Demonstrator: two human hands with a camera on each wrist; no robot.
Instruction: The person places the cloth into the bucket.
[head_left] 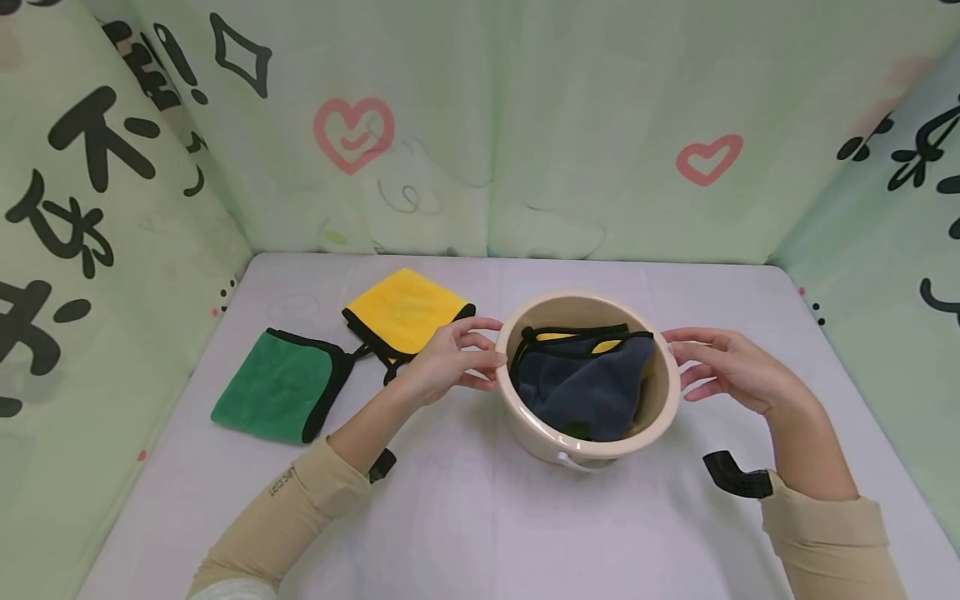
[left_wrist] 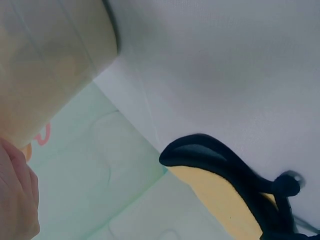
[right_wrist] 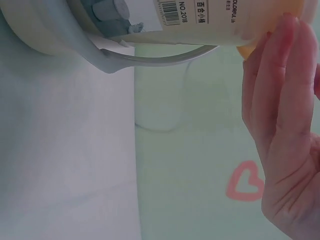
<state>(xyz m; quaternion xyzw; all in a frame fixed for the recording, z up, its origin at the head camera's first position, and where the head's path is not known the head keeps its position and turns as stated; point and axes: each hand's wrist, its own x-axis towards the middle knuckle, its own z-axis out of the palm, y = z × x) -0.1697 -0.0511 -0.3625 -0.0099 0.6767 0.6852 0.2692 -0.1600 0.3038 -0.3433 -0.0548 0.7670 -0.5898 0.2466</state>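
A cream-coloured bucket [head_left: 525, 421] stands upright on the table. Inside it lies a folded dark blue cloth [head_left: 581, 387] with black edging, and bits of yellow cloth [head_left: 606, 346] show behind. At the left rim, my left hand [head_left: 457, 358] touches the bucket with extended fingers and thumb. My right hand [head_left: 731, 367] has its loosely extended fingertips against the right side of the bucket, near the rim. The right wrist view shows these fingers [right_wrist: 295, 85] nearly straight beside the wall. Only part of the left hand [left_wrist: 17, 195] appears in the left wrist view.
Left of the bucket lie a green cloth [head_left: 273, 387] and a yellow cloth [head_left: 405, 308], both black-edged with cords. The bucket's pale handle [right_wrist: 155, 61] hangs down its side. A printed curtain [head_left: 562, 167] surrounds the white table [head_left: 450, 517].
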